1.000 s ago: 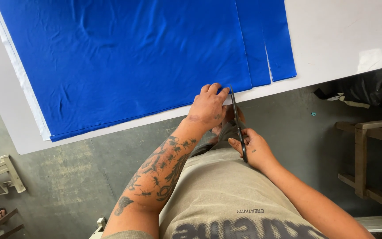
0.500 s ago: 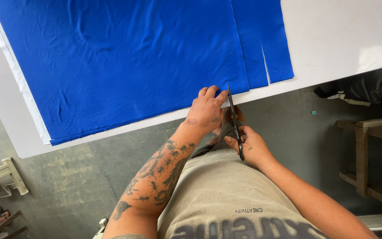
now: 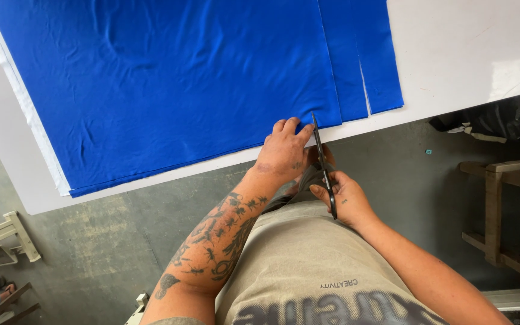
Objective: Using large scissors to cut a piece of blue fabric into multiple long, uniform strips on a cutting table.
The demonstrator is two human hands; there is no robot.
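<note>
Two strips already hang cut at two o'clock of the blue fabric [image 3: 182,84] on the white table [image 3: 464,54]; the left hand [image 3: 284,150] presses flat on its near edge while the right hand [image 3: 341,201] grips scissors [image 3: 322,162] starting another cut.

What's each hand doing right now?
Left hand: open, pressing flat on the blue fabric at the table edge.
Right hand: closed on the scissors, blades at the fabric's edge.
</note>
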